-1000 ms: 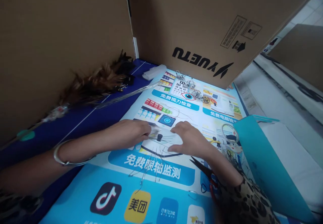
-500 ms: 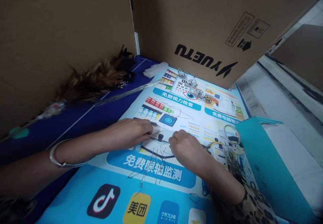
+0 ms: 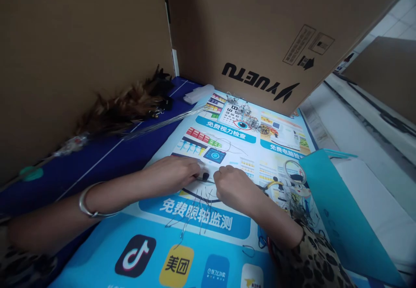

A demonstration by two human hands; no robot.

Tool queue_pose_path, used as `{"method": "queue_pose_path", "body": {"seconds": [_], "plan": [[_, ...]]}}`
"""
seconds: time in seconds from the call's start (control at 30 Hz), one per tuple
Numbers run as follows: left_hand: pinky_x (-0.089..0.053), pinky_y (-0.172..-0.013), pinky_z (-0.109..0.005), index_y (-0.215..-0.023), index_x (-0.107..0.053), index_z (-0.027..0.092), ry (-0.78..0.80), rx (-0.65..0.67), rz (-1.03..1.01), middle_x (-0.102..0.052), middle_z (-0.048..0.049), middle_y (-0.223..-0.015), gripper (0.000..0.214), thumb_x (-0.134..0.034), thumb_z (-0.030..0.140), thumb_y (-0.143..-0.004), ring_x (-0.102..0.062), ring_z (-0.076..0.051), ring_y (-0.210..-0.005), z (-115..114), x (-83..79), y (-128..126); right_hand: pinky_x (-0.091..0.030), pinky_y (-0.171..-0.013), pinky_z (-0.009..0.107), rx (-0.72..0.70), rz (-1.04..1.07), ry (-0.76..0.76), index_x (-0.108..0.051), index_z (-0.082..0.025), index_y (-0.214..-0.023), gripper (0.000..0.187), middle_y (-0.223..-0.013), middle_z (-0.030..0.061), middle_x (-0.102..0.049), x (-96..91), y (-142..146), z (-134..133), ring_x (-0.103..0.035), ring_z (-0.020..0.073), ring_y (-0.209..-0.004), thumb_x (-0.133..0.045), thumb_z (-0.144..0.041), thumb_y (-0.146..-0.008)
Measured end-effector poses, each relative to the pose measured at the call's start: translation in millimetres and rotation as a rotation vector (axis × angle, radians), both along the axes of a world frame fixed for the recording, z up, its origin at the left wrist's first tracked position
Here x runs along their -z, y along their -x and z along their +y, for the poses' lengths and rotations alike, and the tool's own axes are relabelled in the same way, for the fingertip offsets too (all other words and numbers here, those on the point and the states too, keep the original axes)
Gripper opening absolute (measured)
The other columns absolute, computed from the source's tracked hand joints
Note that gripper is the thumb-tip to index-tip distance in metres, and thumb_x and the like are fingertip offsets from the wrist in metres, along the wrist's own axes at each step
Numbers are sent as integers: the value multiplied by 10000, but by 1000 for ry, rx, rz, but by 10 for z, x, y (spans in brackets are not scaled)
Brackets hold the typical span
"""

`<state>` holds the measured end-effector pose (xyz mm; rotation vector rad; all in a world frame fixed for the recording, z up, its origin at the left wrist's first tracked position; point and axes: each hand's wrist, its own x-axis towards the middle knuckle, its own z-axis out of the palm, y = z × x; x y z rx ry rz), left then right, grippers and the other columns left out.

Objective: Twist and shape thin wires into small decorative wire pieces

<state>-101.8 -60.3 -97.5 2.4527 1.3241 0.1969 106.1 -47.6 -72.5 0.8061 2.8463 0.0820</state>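
My left hand (image 3: 186, 169) reaches in from the left, a silver bangle (image 3: 85, 201) on its wrist. Its fingers are pinched on thin metal wire, which is faint and partly hidden. Just across a small gap, my right hand (image 3: 232, 186) is closed with its knuckles up, also on the wire; the fingertips are out of sight. Below both hands, several short thin wires (image 3: 195, 212) lie loosely crossed on the printed poster (image 3: 107, 244). Right of my right hand, a yellow-handled tool (image 3: 273, 185) is partly covered by the forearm.
A bundle of long wires (image 3: 169, 120) lies at the left, near a brown feather duster (image 3: 120, 108). Curled wire tangles (image 3: 250, 117) sit farther back. A ring-shaped roll (image 3: 295, 171) and a teal box (image 3: 344, 214) are at right. Cardboard boxes (image 3: 260, 28) wall the back.
My hands have come slightly closer together, and the wire stretch seen between them is now less visible. The view has shifted slightly. The loose wires lie as before.
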Motion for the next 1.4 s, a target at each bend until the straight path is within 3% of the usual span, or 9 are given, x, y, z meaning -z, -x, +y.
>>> {"method": "queue_pose_path", "body": {"seconds": [0.2, 0.63, 0.87, 1.1, 1.4], "plan": [[-389, -648, -311, -919, -579, 196, -133, 36, 136, -606, -64, -863, 163, -447, 208, -825, -564, -226, -798, -6, -35, -62, -362, -557, 292, 26, 27, 33, -559, -130, -818, 101, -798, 93, -583, 23, -22, 20, -517, 205, -709, -469, -126, -773], [-364, -615, -293, -783, -587, 155, -212, 145, 192, -608, -71, -768, 162, -468, 47, -764, -550, -198, -680, -31, -90, -228, -393, -603, 316, -6, 27, 19, -550, -128, -827, 121, -813, 95, -575, 42, -60, 2, -509, 218, -750, -433, -124, -798], [-376, -631, -308, -827, -577, 144, -266, 170, 171, -600, -101, -811, 185, -439, 38, -760, -552, -225, -734, -71, 55, -212, -391, -625, 324, -15, 66, -8, -542, -135, -827, 110, -824, 90, -575, 70, -88, -11, -499, 215, -757, -439, -151, -796], [-380, -666, -304, -927, -571, 146, -224, 146, 42, -597, -111, -904, 261, -428, 22, -747, -562, -220, -790, -68, 194, -97, -384, -669, 307, 50, 196, -4, -558, -155, -815, 145, -818, 64, -583, 130, -119, 32, -503, 195, -784, -465, -266, -813], [-365, -672, -289, -1075, -550, 190, -75, 86, -54, -619, -80, -967, 348, -407, 92, -773, -570, -225, -846, -44, 82, 43, -409, -686, 270, 79, 369, 90, -619, -176, -908, 289, -824, 58, -638, 268, -158, 145, -558, 174, -808, -370, -321, -925]]}}
